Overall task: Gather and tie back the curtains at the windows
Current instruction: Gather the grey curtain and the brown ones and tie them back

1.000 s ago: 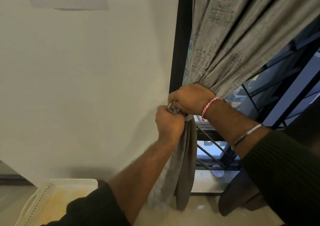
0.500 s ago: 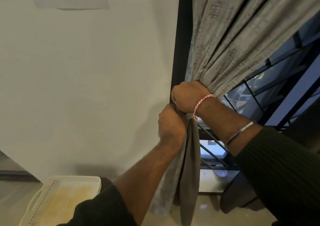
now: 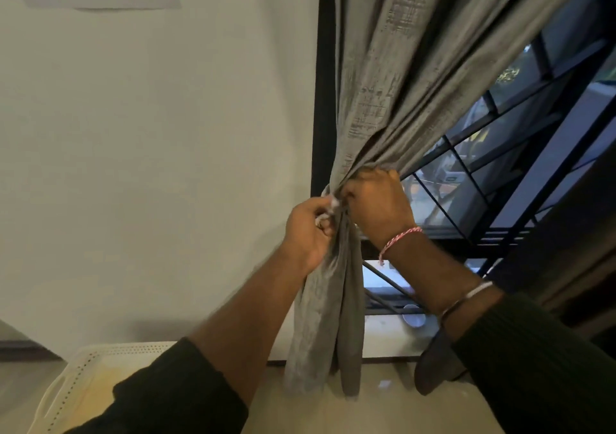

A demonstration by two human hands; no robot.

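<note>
Gathered curtain between both hands' fingers

Your left hand pinches a pale tie beside your right hand, which clutches the bunched grey curtain at the window frame.

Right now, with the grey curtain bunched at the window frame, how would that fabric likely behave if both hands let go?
The curtain is probably soft and floppy: it folds into tight pleats where the right hand and left hand pinch it. Its tail hangs limp below. Released untied, it would likely spread back across the window.
</note>
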